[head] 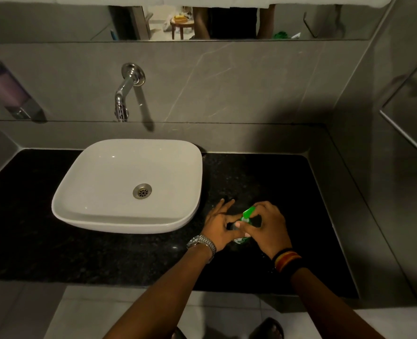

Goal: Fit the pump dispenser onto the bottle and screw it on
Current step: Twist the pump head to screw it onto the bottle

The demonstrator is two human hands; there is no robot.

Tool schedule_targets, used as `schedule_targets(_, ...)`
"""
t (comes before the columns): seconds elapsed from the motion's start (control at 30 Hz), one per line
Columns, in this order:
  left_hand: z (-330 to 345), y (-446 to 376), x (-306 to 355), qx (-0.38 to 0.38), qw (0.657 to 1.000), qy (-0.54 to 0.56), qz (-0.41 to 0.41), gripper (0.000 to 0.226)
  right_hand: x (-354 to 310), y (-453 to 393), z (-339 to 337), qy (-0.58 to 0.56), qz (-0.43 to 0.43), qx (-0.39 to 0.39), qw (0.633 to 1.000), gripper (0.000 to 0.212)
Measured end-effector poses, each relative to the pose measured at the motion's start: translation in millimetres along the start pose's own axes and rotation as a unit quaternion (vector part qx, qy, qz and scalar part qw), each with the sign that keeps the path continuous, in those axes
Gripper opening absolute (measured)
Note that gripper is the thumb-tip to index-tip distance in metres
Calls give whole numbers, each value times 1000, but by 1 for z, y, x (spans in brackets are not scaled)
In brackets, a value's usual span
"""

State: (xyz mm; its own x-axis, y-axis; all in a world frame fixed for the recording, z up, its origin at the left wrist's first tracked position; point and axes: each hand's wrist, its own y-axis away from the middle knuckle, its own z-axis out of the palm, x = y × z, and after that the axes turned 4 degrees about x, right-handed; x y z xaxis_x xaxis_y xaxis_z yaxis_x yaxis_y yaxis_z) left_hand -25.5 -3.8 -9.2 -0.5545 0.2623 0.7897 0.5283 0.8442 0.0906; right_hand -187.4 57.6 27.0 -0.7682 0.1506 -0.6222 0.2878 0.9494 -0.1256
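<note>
A small bottle [241, 239] with a green and white label stands on the black counter [104, 260], right of the sink. Its green pump dispenser [248, 212] sits on top of the neck, nozzle pointing up and right. My left hand [219, 227] wraps the bottle from the left, thumb across its front, with the outer fingers spread. My right hand [268, 228] closes over the pump collar from the right. Both hands hide most of the bottle.
A white basin [129, 187] sits on the counter to the left, under a chrome wall tap [125, 94]. A grey wall rises close on the right with a metal rail [408, 113]. A soap dispenser [9, 91] hangs on the left wall.
</note>
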Motion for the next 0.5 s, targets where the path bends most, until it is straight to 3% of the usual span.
schedule_targets(0.1,1,1,-2,8,1000,8,5,49,-1,1,3,-64,47,-3,997,38)
schedule_targets(0.23,0,2,0,2,1000,6,5,55,7,4,-3,-160,37,-71,984,28)
schedule_targets(0.4,-2,2,3,9,1000,-2,10,51,-2,4,7,-110,96,18,989,37)
schedule_targets(0.5,-2,2,2,8,1000,-13,16,48,0,10,7,-154,83,-2,985,39)
